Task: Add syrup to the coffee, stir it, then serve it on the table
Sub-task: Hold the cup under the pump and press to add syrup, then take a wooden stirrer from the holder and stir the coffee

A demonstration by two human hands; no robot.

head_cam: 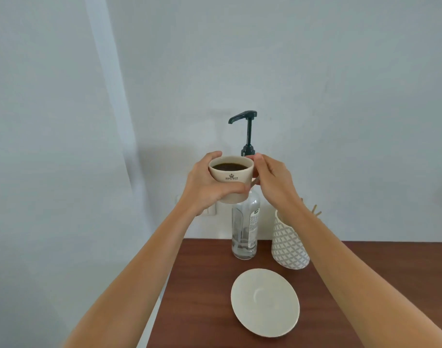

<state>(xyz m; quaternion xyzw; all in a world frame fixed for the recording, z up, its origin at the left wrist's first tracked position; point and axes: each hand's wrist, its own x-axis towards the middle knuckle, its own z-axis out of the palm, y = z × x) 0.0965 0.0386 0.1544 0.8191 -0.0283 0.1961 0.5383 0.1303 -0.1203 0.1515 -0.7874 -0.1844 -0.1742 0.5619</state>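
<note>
A cream cup [231, 178] full of dark coffee is held up in the air in front of the syrup bottle [245, 232]. My left hand [205, 187] wraps around the cup's left side and base. My right hand [272, 182] grips the cup's right side at the handle. The bottle is clear glass with a black pump [246, 126]; its spout points left and sits above and behind the cup. An empty cream saucer [265, 302] lies on the brown table [205, 297] below.
A white patterned holder [289, 243] with wooden sticks [316, 210] stands right of the bottle. The table's left edge runs just left of the saucer. A pale wall is close behind, with a white wall socket [211, 210] low behind my left wrist.
</note>
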